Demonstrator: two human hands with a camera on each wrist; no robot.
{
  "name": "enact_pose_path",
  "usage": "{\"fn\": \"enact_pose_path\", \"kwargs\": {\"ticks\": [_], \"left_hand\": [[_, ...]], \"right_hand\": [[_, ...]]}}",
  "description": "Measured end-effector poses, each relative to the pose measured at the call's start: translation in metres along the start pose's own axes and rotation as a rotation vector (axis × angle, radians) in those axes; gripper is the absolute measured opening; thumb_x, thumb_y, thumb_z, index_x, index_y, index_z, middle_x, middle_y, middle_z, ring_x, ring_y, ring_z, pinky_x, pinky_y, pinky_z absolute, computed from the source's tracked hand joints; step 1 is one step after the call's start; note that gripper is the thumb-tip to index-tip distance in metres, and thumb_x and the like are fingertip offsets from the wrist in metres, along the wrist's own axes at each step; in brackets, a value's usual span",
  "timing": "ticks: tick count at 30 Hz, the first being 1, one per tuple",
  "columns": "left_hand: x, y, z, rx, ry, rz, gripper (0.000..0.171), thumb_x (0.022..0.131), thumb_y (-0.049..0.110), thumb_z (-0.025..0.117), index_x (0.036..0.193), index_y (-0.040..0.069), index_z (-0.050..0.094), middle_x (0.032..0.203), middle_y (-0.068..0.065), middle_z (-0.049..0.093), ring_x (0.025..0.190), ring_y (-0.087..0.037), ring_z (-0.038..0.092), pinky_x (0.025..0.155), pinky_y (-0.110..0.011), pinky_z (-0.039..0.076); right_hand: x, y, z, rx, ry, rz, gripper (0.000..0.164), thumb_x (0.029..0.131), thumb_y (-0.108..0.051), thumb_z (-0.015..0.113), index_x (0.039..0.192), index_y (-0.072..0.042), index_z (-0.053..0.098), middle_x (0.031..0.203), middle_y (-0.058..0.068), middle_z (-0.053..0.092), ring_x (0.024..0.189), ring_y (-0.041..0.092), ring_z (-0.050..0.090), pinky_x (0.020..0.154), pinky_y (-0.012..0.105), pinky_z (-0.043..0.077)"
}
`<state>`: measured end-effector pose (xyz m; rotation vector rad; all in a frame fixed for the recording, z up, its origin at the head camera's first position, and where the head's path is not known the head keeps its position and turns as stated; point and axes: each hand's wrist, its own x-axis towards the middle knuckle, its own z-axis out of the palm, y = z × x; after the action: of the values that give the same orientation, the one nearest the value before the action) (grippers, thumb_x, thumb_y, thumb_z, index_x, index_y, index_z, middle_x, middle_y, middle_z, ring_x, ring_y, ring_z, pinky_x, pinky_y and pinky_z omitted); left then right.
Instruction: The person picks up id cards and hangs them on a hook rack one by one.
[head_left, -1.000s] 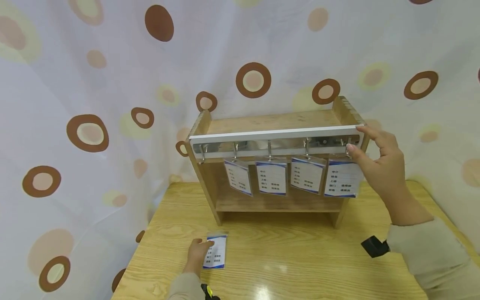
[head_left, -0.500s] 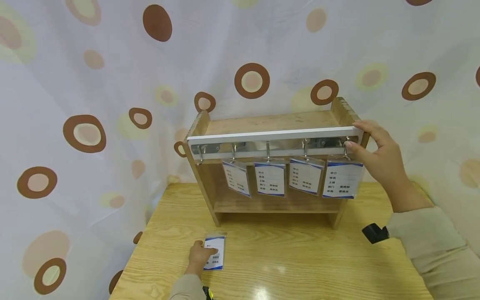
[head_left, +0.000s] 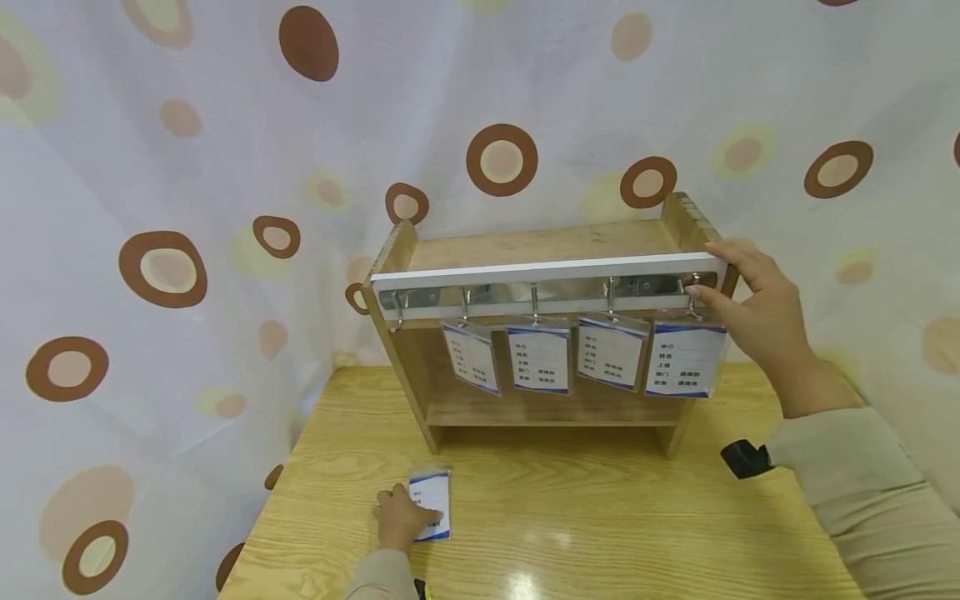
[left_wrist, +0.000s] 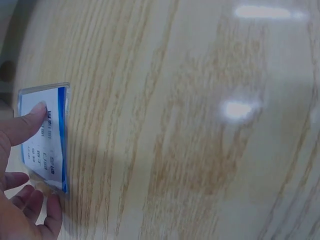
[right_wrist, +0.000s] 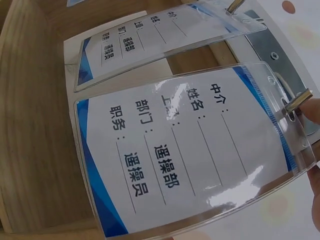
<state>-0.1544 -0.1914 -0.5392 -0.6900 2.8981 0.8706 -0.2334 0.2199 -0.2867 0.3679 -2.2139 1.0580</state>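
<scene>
Near the table's left side an ID badge in a clear sleeve lies face up on the wood. My left hand is at its left edge; in the left wrist view the thumb lies across its face, with the other fingers bent beside its edge. My right hand grips the right end of the white hook rail, thumb in front, fingers over the top. ID badges hang from the hooks, the rightmost badge right beside that hand. The leftmost hook is bare.
A wooden shelf carries the rail and stands at the back of the wooden table. A white curtain with brown spots closes off the back and left. A black strap piece sticks out near my right sleeve.
My left thumb has slid down the face of the lying badge toward its lower end. My right hand has settled closer on the rail's end. The hanging badges have barely moved.
</scene>
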Motion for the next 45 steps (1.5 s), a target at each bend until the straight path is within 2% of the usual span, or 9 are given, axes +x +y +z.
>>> {"fn": "enact_pose_path", "kwargs": {"ticks": [5, 11, 17, 22, 27, 31, 36, 41, 45], "left_hand": [[-0.003, 0.001, 0.000, 0.021, 0.010, -0.013, 0.073, 0.052, 0.026, 0.082, 0.105, -0.008, 0.045, 0.100, -0.026, 0.037, 0.091, -0.044, 0.038, 0.068, -0.049, 0.040], [-0.007, 0.002, -0.001, -0.016, -0.013, -0.027, 0.078, 0.050, 0.024, 0.083, 0.109, -0.007, 0.043, 0.094, -0.023, 0.036, 0.085, -0.041, 0.043, 0.067, -0.049, 0.040], [-0.006, 0.001, -0.006, -0.030, -0.050, 0.004, 0.075, 0.054, 0.022, 0.081, 0.109, -0.009, 0.041, 0.090, -0.022, 0.048, 0.079, -0.033, 0.051, 0.070, -0.044, 0.042], [-0.005, -0.001, -0.010, -0.063, -0.087, 0.025, 0.059, 0.065, 0.016, 0.073, 0.108, -0.011, 0.042, 0.086, -0.018, 0.056, 0.076, -0.028, 0.053, 0.069, -0.041, 0.042], [-0.008, 0.000, -0.014, -0.087, -0.044, 0.055, 0.029, 0.078, 0.008, 0.059, 0.099, -0.008, 0.049, 0.086, -0.019, 0.057, 0.074, -0.028, 0.054, 0.065, -0.039, 0.043], [-0.008, -0.001, -0.012, -0.216, -0.014, 0.064, 0.017, 0.078, 0.001, 0.056, 0.092, -0.008, 0.050, 0.080, -0.015, 0.055, 0.068, -0.022, 0.051, 0.059, -0.034, 0.042], [-0.005, -0.004, -0.009, -0.397, -0.036, 0.088, 0.035, 0.074, -0.009, 0.054, 0.107, -0.012, 0.043, 0.083, -0.016, 0.053, 0.071, -0.022, 0.051, 0.060, -0.033, 0.044], [-0.003, -0.007, -0.012, -0.446, -0.093, 0.113, 0.055, 0.073, -0.014, 0.051, 0.124, -0.007, 0.032, 0.078, -0.011, 0.045, 0.067, -0.019, 0.045, 0.056, -0.031, 0.041], [-0.003, -0.007, -0.017, -0.472, -0.144, 0.138, 0.064, 0.072, -0.016, 0.048, 0.130, -0.002, 0.026, 0.077, -0.011, 0.043, 0.062, -0.017, 0.042, 0.053, -0.028, 0.038]], "right_hand": [[-0.001, -0.002, 0.002, 0.041, 0.026, -0.015, 0.048, 0.072, 0.002, 0.066, 0.117, -0.002, 0.051, 0.124, 0.012, 0.044, 0.107, 0.017, 0.037, 0.091, 0.020, 0.025], [-0.003, -0.002, 0.004, 0.057, 0.044, -0.009, 0.048, 0.072, 0.002, 0.066, 0.118, -0.002, 0.050, 0.124, 0.012, 0.043, 0.100, 0.011, 0.035, 0.085, 0.014, 0.025], [-0.006, -0.001, 0.005, 0.051, 0.044, 0.014, 0.048, 0.074, 0.000, 0.065, 0.119, -0.003, 0.050, 0.125, 0.012, 0.042, 0.093, 0.003, 0.032, 0.087, 0.014, 0.026], [-0.006, -0.001, 0.004, 0.064, 0.053, 0.004, 0.047, 0.074, 0.002, 0.065, 0.118, -0.003, 0.050, 0.125, 0.013, 0.042, 0.092, 0.001, 0.031, 0.088, 0.016, 0.026], [-0.005, 0.001, 0.004, 0.072, 0.054, -0.008, 0.047, 0.073, 0.004, 0.065, 0.118, -0.002, 0.050, 0.124, 0.013, 0.042, 0.093, 0.000, 0.031, 0.088, 0.015, 0.026], [-0.004, 0.002, 0.004, 0.069, 0.050, 0.003, 0.047, 0.073, 0.002, 0.065, 0.118, -0.002, 0.050, 0.125, 0.013, 0.042, 0.094, 0.001, 0.032, 0.089, 0.016, 0.026], [-0.003, 0.001, 0.004, 0.071, 0.041, 0.026, 0.047, 0.075, 0.000, 0.064, 0.119, -0.003, 0.049, 0.126, 0.012, 0.041, 0.096, 0.001, 0.032, 0.091, 0.019, 0.026], [-0.003, 0.000, 0.005, 0.057, 0.032, 0.025, 0.047, 0.074, -0.001, 0.065, 0.119, -0.003, 0.049, 0.125, 0.011, 0.041, 0.092, 0.003, 0.031, 0.087, 0.016, 0.026], [-0.004, -0.001, 0.005, 0.055, 0.035, 0.009, 0.047, 0.074, -0.001, 0.065, 0.119, -0.003, 0.049, 0.123, 0.012, 0.042, 0.086, 0.005, 0.031, 0.081, 0.014, 0.026]]}}
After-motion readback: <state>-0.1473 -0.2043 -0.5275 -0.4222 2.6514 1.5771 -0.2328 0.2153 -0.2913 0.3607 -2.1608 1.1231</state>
